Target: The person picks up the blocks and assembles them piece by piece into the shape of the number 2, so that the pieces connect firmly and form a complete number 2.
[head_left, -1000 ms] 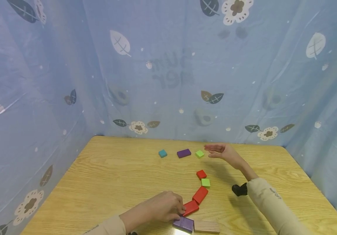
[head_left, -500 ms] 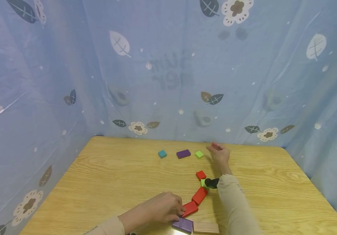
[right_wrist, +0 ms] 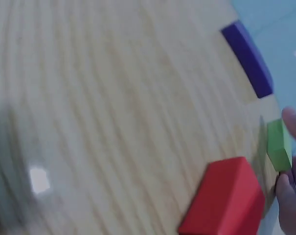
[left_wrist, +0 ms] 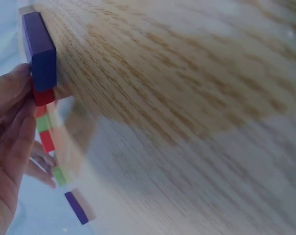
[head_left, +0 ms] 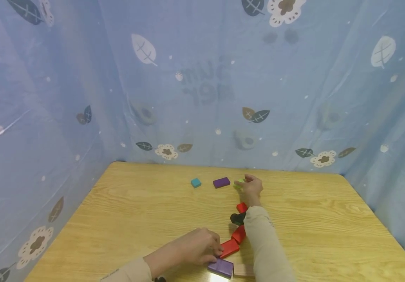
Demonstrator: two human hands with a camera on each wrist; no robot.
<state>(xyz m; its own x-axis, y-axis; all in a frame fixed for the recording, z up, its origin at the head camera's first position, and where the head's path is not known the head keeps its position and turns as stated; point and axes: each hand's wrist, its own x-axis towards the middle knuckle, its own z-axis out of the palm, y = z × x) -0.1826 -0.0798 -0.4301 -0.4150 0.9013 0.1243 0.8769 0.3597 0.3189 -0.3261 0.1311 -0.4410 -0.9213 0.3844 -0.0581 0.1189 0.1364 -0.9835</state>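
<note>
My left hand [head_left: 200, 246] rests at the near end of a curved row of wooden blocks. Its curled fingers and thumb hold the left end of a red block [head_left: 230, 248], the thumb right beside a purple block [head_left: 221, 268]. At the far side of the table, my right hand [head_left: 252, 188] has thumb and fingers around a lime green block [right_wrist: 279, 144]. In the right wrist view the fingertips are at two sides of it, and a larger-looking red block [right_wrist: 226, 198] stands nearer the camera.
Left of the right hand lie a dark purple block [head_left: 221, 182] and a teal block [head_left: 196, 182]. Under the right forearm are another red block [head_left: 239, 234], a small red block [head_left: 242, 207] and a plain wood block [head_left: 243, 270]. A blue curtain [head_left: 202, 98] hangs behind the table.
The right hand has moved left and down onto the lime green block, its fingers closing around it. The right forearm now covers part of the row. The left hand has stayed put.
</note>
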